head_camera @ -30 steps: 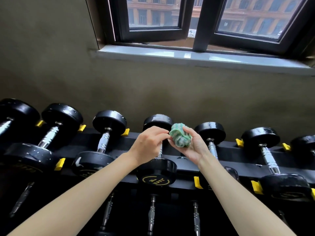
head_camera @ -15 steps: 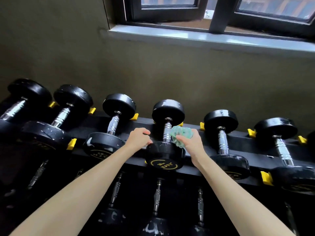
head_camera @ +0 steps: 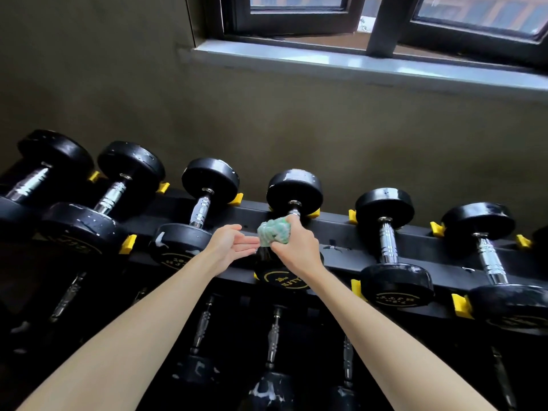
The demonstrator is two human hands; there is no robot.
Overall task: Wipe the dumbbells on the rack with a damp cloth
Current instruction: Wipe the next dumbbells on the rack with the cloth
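Several black dumbbells with chrome handles lie across a black rack with yellow stops. My right hand grips a bunched green-and-white cloth over the handle of the middle dumbbell, hiding most of that handle. My left hand hovers just left of the cloth, palm turned toward it, fingers straight and holding nothing. The middle dumbbell's near head shows below my right wrist.
More dumbbells sit to the right and left on the same tier, and a lower tier lies in shadow beneath. Behind the rack rises an olive wall with a window sill above.
My right hand has closed the cloth over the middle dumbbell's handle. My left hand has come off the dumbbell's near head and opened beside the cloth.
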